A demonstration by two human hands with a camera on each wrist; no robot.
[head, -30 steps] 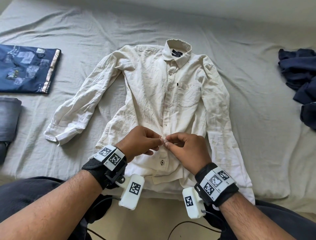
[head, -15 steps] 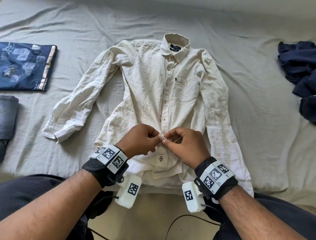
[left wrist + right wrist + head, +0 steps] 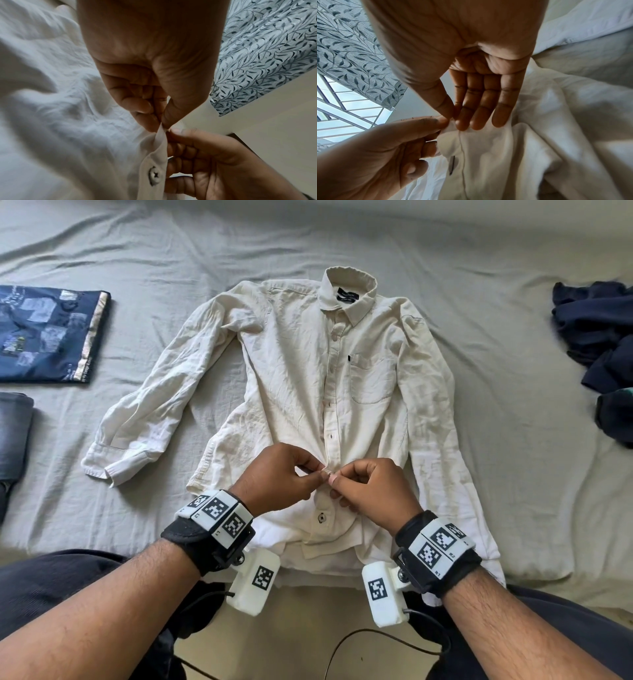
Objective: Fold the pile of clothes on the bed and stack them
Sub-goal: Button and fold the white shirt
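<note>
A cream long-sleeved shirt (image 3: 291,378) lies face up on the grey bed sheet (image 3: 513,460), collar away from me, sleeves spread. My left hand (image 3: 279,477) and right hand (image 3: 368,489) meet over the lower button placket, and each pinches the placket edge between thumb and fingertips. The left wrist view shows the left hand (image 3: 154,94) pinching the fabric strip above a dark button (image 3: 154,175), the right hand (image 3: 205,155) just below. In the right wrist view the right hand (image 3: 476,97) pinches the placket beside a buttonhole (image 3: 452,165).
A folded navy printed garment (image 3: 44,333) lies at the far left, with a folded grey denim piece (image 3: 13,433) below it. A heap of dark navy clothes (image 3: 603,344) sits at the right edge. A patterned curtain (image 3: 351,54) and window bars show behind.
Both hands stay pinched on the shirt's placket at the same spot; only the head view has shifted slightly. The shirt has not visibly moved.
</note>
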